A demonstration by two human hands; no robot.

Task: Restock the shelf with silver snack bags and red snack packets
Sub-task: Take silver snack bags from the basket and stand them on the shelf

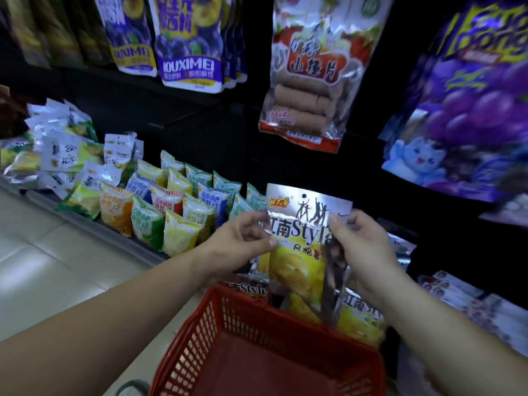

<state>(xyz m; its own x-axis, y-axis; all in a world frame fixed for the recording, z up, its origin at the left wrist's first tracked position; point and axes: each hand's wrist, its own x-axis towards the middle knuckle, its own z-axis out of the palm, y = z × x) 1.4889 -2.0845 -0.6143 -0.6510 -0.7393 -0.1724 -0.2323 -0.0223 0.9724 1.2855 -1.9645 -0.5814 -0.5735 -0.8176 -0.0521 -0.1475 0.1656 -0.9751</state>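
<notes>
at far left the low shelf (85,215) carries rows of small green, yellow and orange packets (148,221), stood upright and facing out so their fronts read from the aisle. above them purple bags (188,41) hang from the upper rack.

our left hand (243,238) comes next. its grip is clamped on the left edge of the silver snack bag (300,252), thumb in front and fingers behind. a pinch at the edge keeps the printed face uncovered and the bag flat.

below sits the red basket (197,347), its floor bare where we can see it, close under the hands so stock lifts straight up.

the silver snack bag is held upright in the air above the basket's far rim, in front of a dark gap in the shelving. we judge that gap to be where it goes.

our right hand (363,247) mirrors the left, its grip clamped on the bag's right edge, so both sides are steadied for setting it in square.

more silver bags (360,318) stand just past the rim; whether they rest in the basket or on the shelf we cannot tell. no red snack packets are in hand yet.

at far right a large grape-print bag (468,104) hangs.
</notes>
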